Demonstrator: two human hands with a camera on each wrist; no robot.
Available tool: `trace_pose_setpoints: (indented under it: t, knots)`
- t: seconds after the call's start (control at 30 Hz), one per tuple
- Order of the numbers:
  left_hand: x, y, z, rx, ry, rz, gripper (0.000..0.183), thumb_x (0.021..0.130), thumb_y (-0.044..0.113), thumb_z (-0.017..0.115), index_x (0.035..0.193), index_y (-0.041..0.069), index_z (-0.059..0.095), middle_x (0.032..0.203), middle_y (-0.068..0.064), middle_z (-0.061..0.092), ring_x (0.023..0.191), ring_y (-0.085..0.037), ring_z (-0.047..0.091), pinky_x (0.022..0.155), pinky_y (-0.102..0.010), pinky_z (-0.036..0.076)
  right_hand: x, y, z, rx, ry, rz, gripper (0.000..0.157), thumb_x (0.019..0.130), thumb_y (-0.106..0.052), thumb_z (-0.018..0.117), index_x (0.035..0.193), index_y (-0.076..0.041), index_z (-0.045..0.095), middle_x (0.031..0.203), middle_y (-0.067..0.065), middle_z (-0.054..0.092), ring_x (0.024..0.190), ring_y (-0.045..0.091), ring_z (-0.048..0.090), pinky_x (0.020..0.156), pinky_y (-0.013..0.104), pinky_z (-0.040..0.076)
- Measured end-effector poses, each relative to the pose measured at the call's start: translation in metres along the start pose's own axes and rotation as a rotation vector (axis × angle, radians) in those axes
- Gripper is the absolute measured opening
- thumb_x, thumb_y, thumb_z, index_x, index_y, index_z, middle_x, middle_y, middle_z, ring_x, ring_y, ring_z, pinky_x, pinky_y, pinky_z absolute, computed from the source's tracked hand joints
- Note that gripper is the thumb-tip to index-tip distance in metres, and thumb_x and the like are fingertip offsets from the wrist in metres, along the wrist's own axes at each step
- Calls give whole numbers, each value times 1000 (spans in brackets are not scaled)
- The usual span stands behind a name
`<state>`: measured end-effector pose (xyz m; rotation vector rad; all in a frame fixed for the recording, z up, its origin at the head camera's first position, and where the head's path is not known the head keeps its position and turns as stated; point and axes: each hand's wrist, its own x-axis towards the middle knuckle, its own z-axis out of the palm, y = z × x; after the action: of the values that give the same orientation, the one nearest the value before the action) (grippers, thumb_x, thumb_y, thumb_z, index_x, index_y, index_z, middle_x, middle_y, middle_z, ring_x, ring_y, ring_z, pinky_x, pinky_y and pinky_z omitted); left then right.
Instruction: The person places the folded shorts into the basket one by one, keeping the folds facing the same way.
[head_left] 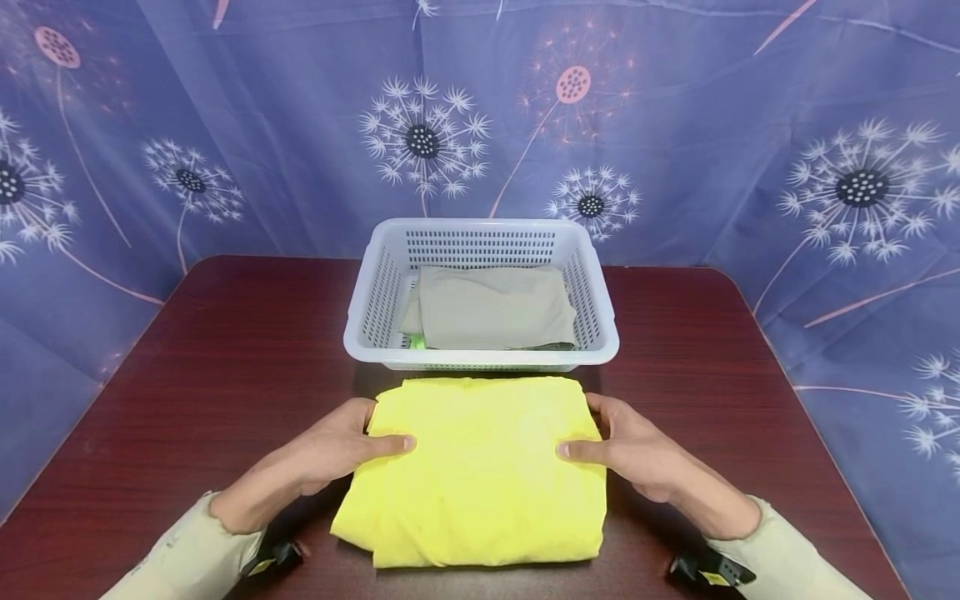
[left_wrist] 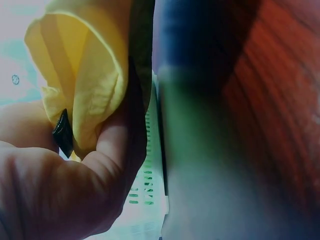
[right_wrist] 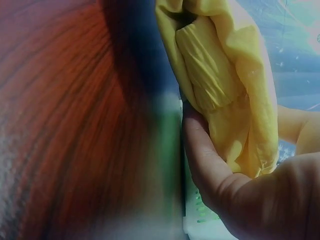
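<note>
A folded yellow cloth garment (head_left: 480, 475) is held between my two hands, in front of the basket. My left hand (head_left: 348, 442) grips its left edge, thumb on top and fingers underneath. On the opposite edge my right hand (head_left: 633, 446) does the same. In the left wrist view the yellow garment (left_wrist: 95, 75) shows open folded layers and a small black tag (left_wrist: 63, 134) near the thumb. Bunched layers of the yellow garment (right_wrist: 220, 85) appear in the right wrist view, the fingers beneath them. Most of both hands' fingertips are hidden under the cloth.
A white perforated plastic basket (head_left: 480, 360) stands on the dark red-brown wooden table (head_left: 247, 350). Inside lies a folded grey cloth (head_left: 495, 308), with a bit of bright green (head_left: 417, 342) below it. A blue dandelion-print curtain (head_left: 300, 125) hangs behind the table and at its sides.
</note>
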<state>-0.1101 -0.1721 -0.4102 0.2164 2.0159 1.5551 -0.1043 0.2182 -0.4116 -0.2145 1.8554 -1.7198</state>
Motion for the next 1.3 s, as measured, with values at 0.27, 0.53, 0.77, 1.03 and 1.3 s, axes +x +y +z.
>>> trace_pose_setpoints:
  t: [0.27, 0.53, 0.77, 1.03, 1.3]
  knots:
    - [-2, 1, -1, -37, -38, -16, 24, 96, 16, 78, 104, -5, 68, 88, -9, 76, 78, -18, 73, 73, -32, 61, -2, -3, 0, -2, -4, -7, 66, 94, -6, 78, 145, 13, 41, 120, 22, 73, 104, 31, 75, 89, 43, 63]
    - [-4, 3, -2, -60, -52, -15, 25, 97, 15, 77, 108, -6, 68, 94, -12, 77, 83, -21, 76, 76, -35, 63, -3, -4, 1, -7, -2, -10, 66, 94, -5, 78, 144, 14, 41, 119, 22, 73, 104, 31, 75, 89, 43, 63]
    - [-7, 4, -3, -118, -85, -14, 31, 98, 12, 76, 118, -9, 65, 104, -17, 78, 89, -27, 78, 80, -42, 64, -5, -7, 1, 0, -6, -5, 68, 94, -6, 79, 146, 14, 40, 121, 23, 72, 106, 32, 75, 90, 43, 62]
    - [-9, 5, -3, -109, -79, -10, 29, 98, 12, 76, 116, -8, 66, 102, -16, 78, 88, -26, 78, 79, -40, 64, -7, -9, 2, -3, -15, -13, 66, 94, -5, 78, 145, 14, 40, 120, 23, 72, 105, 32, 75, 89, 43, 62]
    - [-11, 9, -3, -108, -71, -20, 31, 98, 14, 77, 116, -8, 66, 102, -16, 78, 88, -27, 78, 79, -40, 64, -10, -12, 2, 0, -15, -3, 69, 94, -5, 78, 147, 13, 38, 122, 23, 71, 106, 33, 75, 90, 44, 62]
